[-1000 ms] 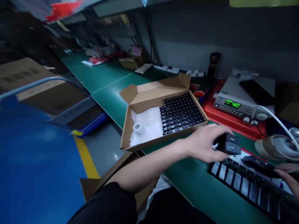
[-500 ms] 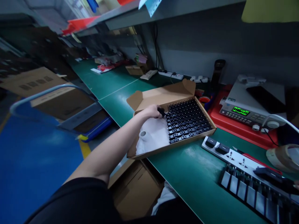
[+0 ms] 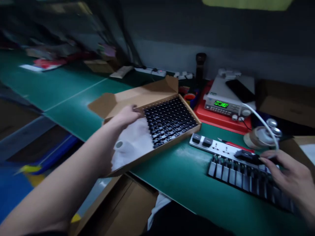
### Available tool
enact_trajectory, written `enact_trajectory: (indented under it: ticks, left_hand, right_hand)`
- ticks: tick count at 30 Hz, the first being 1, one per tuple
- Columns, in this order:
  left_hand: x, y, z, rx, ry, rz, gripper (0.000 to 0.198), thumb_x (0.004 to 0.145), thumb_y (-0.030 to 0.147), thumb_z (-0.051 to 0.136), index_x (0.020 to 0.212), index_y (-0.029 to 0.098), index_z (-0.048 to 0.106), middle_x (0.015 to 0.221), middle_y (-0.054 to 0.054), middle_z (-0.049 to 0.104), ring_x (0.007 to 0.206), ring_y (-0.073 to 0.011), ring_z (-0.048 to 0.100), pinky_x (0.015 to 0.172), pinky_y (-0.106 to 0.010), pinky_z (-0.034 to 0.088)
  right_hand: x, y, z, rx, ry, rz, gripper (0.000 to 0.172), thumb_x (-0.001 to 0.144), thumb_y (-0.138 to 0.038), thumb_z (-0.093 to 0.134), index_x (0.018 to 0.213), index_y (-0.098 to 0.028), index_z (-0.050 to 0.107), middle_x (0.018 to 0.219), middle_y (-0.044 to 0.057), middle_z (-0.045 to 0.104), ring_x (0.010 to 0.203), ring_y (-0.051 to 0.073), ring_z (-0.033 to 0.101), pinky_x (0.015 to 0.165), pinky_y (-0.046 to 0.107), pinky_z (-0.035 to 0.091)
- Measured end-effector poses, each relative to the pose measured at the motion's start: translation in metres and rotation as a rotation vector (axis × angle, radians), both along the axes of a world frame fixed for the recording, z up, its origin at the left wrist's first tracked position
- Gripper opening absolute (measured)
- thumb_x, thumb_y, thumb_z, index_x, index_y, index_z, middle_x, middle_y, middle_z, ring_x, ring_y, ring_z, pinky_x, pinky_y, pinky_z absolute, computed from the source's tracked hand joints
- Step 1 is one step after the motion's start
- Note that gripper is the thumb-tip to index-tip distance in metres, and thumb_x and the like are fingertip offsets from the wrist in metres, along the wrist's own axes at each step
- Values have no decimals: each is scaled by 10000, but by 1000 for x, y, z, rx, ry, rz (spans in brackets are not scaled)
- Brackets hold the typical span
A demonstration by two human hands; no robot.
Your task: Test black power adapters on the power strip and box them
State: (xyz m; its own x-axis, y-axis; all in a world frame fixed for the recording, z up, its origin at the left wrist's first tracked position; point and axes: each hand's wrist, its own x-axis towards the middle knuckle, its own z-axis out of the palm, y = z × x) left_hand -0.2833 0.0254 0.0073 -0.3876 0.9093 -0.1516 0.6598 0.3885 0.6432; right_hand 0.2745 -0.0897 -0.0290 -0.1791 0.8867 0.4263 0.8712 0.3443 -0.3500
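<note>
This is an electronics assembly workshop: a long bench (image 3: 73, 95) topped with green anti-static matting runs along the wall, carrying a bench instrument (image 3: 221, 106) with a green digital display on a red tray (image 3: 209, 119), power strips (image 3: 216, 146), and a cardboard box (image 3: 145, 96) packed with rows of small black components (image 3: 169, 121).

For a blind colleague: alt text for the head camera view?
A left hand reaches into an open brown cardboard box holding rows of small black parts; the right hand hovers by a white power strip on a green mat.
</note>
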Motion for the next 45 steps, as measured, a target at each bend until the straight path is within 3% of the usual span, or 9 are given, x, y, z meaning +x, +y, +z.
enact_trajectory:
  ticks: [2, 5, 9, 11, 14, 20, 28, 36, 45]
  left_hand:
    - [27, -20, 11, 115, 37, -48, 600, 827, 141, 610, 1395, 121, 420, 1338, -169, 610, 1161, -250, 621, 987, -423, 539]
    - [93, -71, 11, 272, 82, -408, 406, 916, 295, 566, 1315, 230, 534, 1217, -80, 689, 999, -221, 683, 892, -419, 588]
    - [199, -141, -32, 303, 175, -945, 606, 875, 453, 666, 1408, 229, 481, 1307, -145, 645, 1133, -317, 657, 927, -479, 587]
    - [241, -157, -61, 255, 242, -977, 808, 802, 503, 748, 1471, 201, 409, 1377, -193, 579, 1163, -365, 635, 919, -509, 584]
    - [275, -161, -94, 252, 298, -888, 736, 795, 459, 760, 1401, 154, 475, 1369, -240, 546, 1175, -402, 606, 934, -550, 560]
    - [262, -168, -111, 376, 140, -797, 475, 912, 272, 566, 1378, 227, 481, 1335, -194, 566, 1148, -340, 605, 960, -551, 544]
    - [223, -152, -70, 588, 52, -924, 372, 944, 208, 535, 1314, 245, 537, 1297, -131, 602, 1127, -270, 603, 909, -450, 561]
    - [274, -72, 1, 414, 624, -1339, 385, 796, 73, 564, 1160, 162, 653, 1177, -157, 604, 1058, -317, 557, 851, -469, 503]
    - [306, -41, 0, 268, 596, -1455, 289, 797, 83, 621, 1080, 100, 677, 1113, -146, 624, 1040, -290, 563, 855, -394, 505]
  right_hand:
    - [-1, 0, 0, -20, -11, 54, 88, 930, -399, 634, 933, -311, 643, 952, 37, 732, 830, 229, 713, 634, 336, 555]
    - [-5, 0, 2, -9, 15, 85, 79, 955, -325, 593, 951, -258, 634, 941, 32, 706, 842, 217, 697, 711, 341, 556]
    - [-7, -2, 3, -21, 34, 81, 82, 969, -295, 575, 963, -233, 629, 941, 30, 689, 847, 204, 678, 704, 329, 537]
    - [-6, -2, 2, -32, 36, 91, 80, 974, -294, 572, 970, -234, 623, 950, 34, 684, 849, 203, 671, 691, 325, 531]
    - [-5, -2, 3, -42, 34, 121, 57, 979, -275, 566, 973, -237, 608, 959, 39, 672, 867, 203, 661, 717, 330, 530]
    - [-4, -2, 1, -36, 30, 148, 30, 980, -245, 566, 987, -235, 594, 963, 38, 651, 870, 192, 643, 692, 307, 525]
    - [-3, 0, 0, 19, -18, 194, 24, 974, -198, 560, 975, -219, 569, 965, 42, 649, 867, 193, 644, 720, 308, 514]
    - [-5, -2, 1, 17, -13, 183, 22, 976, -189, 566, 959, -203, 562, 941, 29, 632, 846, 167, 629, 730, 288, 495]
    - [-5, -2, 2, 6, 17, 186, 32, 977, -186, 556, 951, -197, 572, 941, 38, 639, 834, 172, 628, 722, 299, 498]
